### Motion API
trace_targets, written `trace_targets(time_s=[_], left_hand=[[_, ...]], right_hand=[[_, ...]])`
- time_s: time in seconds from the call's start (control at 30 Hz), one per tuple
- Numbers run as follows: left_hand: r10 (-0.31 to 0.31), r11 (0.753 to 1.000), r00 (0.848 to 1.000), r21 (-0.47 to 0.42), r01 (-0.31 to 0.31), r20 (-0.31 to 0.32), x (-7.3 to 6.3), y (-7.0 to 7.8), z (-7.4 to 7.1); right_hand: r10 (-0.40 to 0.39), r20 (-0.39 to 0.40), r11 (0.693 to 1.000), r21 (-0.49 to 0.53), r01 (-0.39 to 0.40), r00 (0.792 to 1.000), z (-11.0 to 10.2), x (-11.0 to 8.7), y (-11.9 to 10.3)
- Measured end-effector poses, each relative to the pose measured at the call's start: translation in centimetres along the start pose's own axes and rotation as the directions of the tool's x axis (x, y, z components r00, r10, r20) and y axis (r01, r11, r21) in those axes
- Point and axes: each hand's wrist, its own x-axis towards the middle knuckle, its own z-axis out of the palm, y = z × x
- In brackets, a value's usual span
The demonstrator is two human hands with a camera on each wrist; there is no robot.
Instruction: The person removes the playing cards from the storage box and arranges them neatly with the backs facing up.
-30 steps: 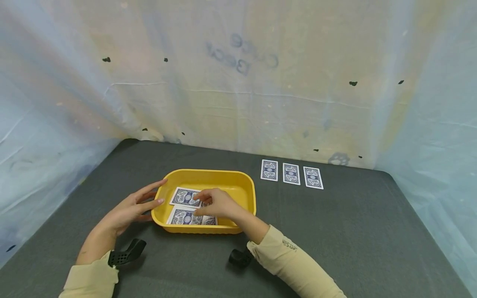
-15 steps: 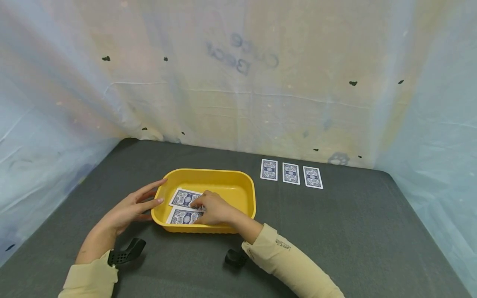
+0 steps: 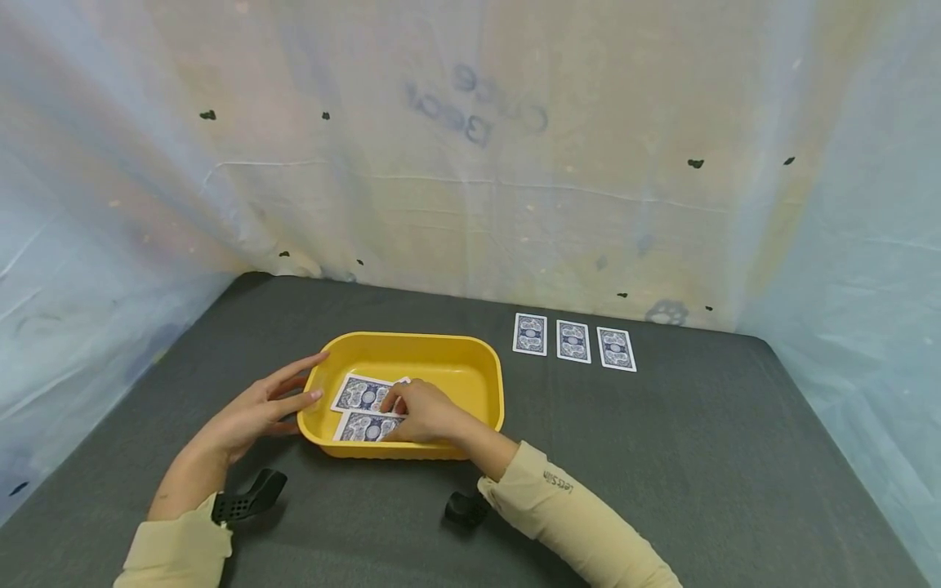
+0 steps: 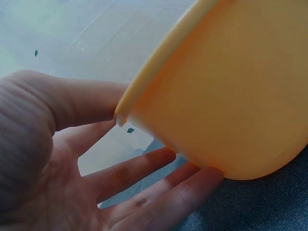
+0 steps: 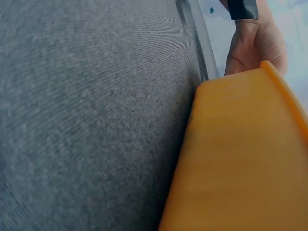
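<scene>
A yellow plastic tray (image 3: 470,384) sits on the dark table. Blue-and-white patterned playing cards lie face down in its left half; a rear card (image 3: 358,394) and a front card (image 3: 360,425) show. My right hand (image 3: 426,414) reaches over the near rim, fingers and thumb curled around the right end of the front card. Its fingertips are partly hidden. At the tray's left end, my left hand (image 3: 253,416) is spread, touching the outside. In the left wrist view its thumb meets the rim and its fairly straight fingers (image 4: 159,197) lie against the outer wall.
Three more face-down playing cards (image 3: 573,341) stand in a row on the table (image 3: 662,457), behind and right of the tray. A pale plastic sheet (image 3: 470,204) hangs around the back and sides. Black camera mounts (image 3: 250,498) stick out from the wrists.
My right hand has come down lower into the tray and closed its fingers at the cards. The front card has shifted slightly right; the rear card has shifted slightly too. My left hand stays put.
</scene>
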Motion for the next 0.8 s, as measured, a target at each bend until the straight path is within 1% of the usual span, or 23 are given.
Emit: trace_targets(time_s=[0.1,0.17,0.23,0.3,0.43,0.53,0.6,0.7,0.8], left_hand=[[0.014,1.0,1.0,0.003,-0.014,0.005,0.0,0.0,0.0],[0.021,1.0,1.0,0.0,-0.021,0.009,0.0,0.0,0.1],[0.026,1.0,1.0,-0.002,-0.025,0.013,0.0,-0.1,0.1],[0.021,1.0,1.0,-0.007,-0.021,0.014,0.0,-0.1,0.1],[0.013,1.0,1.0,-0.005,-0.013,0.015,0.1,-0.2,0.0],[0.02,1.0,1.0,-0.005,-0.02,0.019,0.1,-0.2,-0.1],[0.02,1.0,1.0,-0.009,-0.02,0.022,0.0,-0.2,-0.1],[0.017,1.0,1.0,-0.011,-0.016,0.025,0.1,-0.1,0.0],[0.008,1.0,1.0,-0.008,-0.008,0.021,0.1,-0.1,0.0]], right_hand=[[0.042,-0.027,0.993,0.109,-0.039,0.999,-0.1,-0.1,0.1],[0.051,-0.041,0.983,0.176,-0.043,0.998,-0.3,-0.2,0.3],[0.047,-0.048,0.977,0.211,-0.035,0.998,-0.4,-0.3,0.5],[0.039,-0.05,0.976,0.217,-0.027,0.998,-0.6,-0.4,0.6],[0.029,-0.043,0.984,0.175,-0.021,0.999,-1.2,-0.8,1.0],[0.007,-0.062,0.992,0.128,0.001,0.998,-1.6,-1.1,1.2],[-0.012,-0.086,0.992,0.123,0.022,0.996,-1.9,-1.3,1.4],[-0.023,-0.122,0.988,0.151,0.041,0.992,-2.4,-1.8,1.6],[-0.007,-0.152,0.975,0.22,0.04,0.988,-3.0,-2.2,2.0]])
